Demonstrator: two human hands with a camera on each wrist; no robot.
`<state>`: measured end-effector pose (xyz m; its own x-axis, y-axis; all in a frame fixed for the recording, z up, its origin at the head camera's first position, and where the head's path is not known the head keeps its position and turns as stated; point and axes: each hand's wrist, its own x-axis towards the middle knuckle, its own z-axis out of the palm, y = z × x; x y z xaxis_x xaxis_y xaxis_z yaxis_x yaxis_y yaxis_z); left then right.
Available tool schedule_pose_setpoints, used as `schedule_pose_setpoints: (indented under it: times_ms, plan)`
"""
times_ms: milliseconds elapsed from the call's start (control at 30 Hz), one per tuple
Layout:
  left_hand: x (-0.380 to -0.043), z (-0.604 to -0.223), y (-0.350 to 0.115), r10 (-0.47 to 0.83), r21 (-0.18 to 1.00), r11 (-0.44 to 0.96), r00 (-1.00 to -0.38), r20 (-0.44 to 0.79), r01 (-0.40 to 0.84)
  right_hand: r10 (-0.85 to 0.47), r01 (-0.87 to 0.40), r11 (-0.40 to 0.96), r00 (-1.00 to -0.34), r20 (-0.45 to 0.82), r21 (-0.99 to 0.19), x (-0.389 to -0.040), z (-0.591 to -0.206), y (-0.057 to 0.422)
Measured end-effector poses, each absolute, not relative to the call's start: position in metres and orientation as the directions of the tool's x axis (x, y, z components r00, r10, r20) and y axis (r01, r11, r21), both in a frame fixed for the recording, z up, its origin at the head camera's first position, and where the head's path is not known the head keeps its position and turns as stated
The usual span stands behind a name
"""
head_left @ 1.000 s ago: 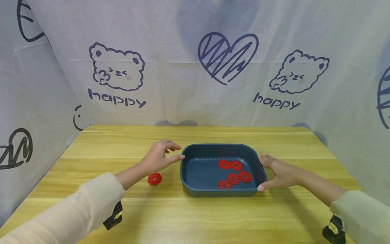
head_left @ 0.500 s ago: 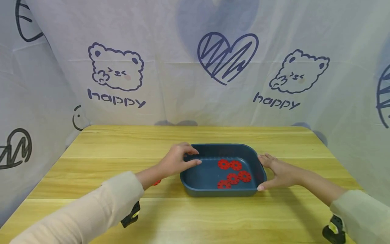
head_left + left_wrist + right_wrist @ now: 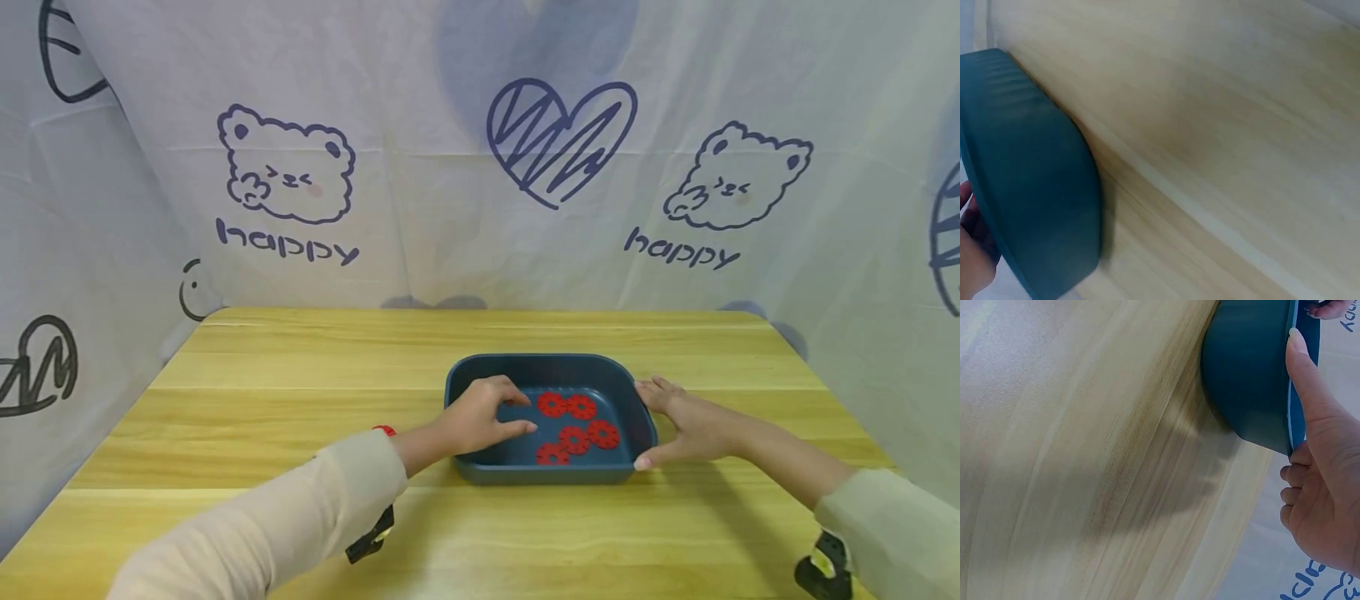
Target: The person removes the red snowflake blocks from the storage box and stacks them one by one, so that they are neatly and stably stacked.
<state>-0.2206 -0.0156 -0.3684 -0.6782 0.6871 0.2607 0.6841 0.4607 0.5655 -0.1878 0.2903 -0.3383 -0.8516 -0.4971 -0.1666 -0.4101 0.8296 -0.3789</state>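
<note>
Head view: left hand [image 3: 483, 417] hovering beside red discs [image 3: 573, 439], right hand [image 3: 682, 429] holding the tray [image 3: 543, 475]

The blue tray is sitting on the wooden bench [image 3: 225, 400], in front of the person. Five discs are lying in its right half: two side by side toward the back, three in a slanting row toward the front, the nearest of these partly hiding behind the front wall. A lone disc [image 3: 385, 431] is resting on the bench to the left of the tray, mostly hiding behind the left sleeve [image 3: 330, 483].

The left hand is reaching over the tray's left side, its grip standing apart, with thumb and fingers pointing at the discs and holding nothing. The right hand's grip is clamping on the tray's right end; in the right wrist view the thumb is pressing along the rim while the fingers are curling by the end. The left wrist view is showing mainly the tray's outer wall, with only part of a hand appearing at the edge. Behind the bench, a white cloth [image 3: 420, 208] is hanging, bearing cartoon bears, hearts and the word "happy".
</note>
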Motion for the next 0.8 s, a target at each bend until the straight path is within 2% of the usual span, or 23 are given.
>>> schedule_pose_setpoints:
  times_ms: [267,433,800]
  plan:
    - [-0.221,-0.377,0.001,0.711,0.578,0.478,-0.678,0.187,0.661,-0.506,-0.438,0.829,-0.852,-0.135,-0.347,-0.187,-0.337,0.289]
    - [-0.223,-0.382,0.009,0.735,0.554,0.482,-0.657,0.166,0.679,-0.502,-0.437,0.834,-0.855,-0.133,-0.336,-0.186,-0.338,0.289]
    - [-0.228,-0.383,0.023,0.839,0.393,0.490,-0.543,0.030,0.778,-0.505,-0.441,0.832,-0.853,-0.131,-0.336,-0.185,-0.337,0.289]
